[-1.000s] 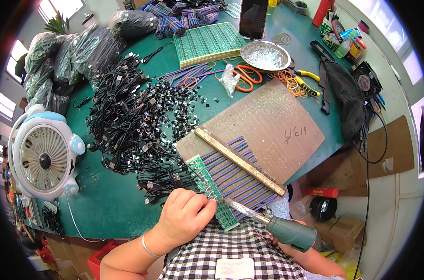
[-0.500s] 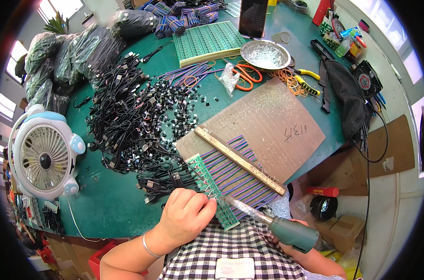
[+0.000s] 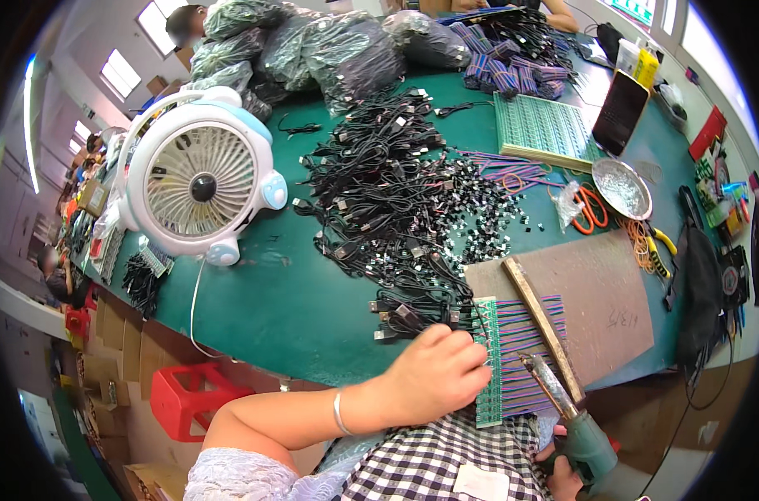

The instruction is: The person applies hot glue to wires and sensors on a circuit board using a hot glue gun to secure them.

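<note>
While seeing one green table (image 3: 279, 292), one eight-o'clock stool (image 3: 175, 405), gripped one iron (image 3: 586, 441) in right hand (image 3: 565, 480); couldn't tell left hand's (image 3: 436, 374) grip.

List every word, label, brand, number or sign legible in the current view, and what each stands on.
Brown board: dark handwritten characters toward its right side; I'm noting them without transcribing.
White patch on the checked apron: any marks are too faint to read.
Yellow bottle at upper right: any print is too small to read.
</note>
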A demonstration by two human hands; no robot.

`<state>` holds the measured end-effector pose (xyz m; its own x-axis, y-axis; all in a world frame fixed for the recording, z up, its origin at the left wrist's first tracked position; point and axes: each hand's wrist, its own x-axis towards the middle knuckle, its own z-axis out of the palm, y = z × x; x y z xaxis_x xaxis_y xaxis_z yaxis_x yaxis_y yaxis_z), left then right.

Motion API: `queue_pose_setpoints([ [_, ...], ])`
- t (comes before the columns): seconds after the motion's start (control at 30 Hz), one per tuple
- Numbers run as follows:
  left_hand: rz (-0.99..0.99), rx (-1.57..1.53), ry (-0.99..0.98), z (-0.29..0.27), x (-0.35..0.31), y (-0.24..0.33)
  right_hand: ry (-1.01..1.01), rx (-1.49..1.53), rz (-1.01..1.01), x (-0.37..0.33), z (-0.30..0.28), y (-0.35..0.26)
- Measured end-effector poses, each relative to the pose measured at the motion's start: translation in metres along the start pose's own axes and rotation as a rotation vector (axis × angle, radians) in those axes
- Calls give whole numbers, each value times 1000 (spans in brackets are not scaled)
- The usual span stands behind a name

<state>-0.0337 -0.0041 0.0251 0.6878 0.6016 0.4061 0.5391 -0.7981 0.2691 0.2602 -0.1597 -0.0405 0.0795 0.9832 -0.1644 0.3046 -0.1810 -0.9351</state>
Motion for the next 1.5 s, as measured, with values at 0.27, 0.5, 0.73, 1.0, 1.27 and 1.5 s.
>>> queue_pose_setpoints([
  [0.27,-399,370,525,-63,16,-155,-69,131,-84,39,26,-6],
  [0.5,-614,-336,849,-46,36,-214,-179,272,-179,81,63,-21],
  [0.73,-508,63,989,-114,59,-212,-201,345,-200,94,74,-38],
  [1.0,-47,166,20,-29,32,-24,-152,428,-151,86,72,-42],
  [1.27,-48,-311,-40,-7,4,-26,204,463,58,-8,11,-18],
  [1.5,-153,-121,-67,-19,8,-31,237,486,-5,-9,24,-16],
])
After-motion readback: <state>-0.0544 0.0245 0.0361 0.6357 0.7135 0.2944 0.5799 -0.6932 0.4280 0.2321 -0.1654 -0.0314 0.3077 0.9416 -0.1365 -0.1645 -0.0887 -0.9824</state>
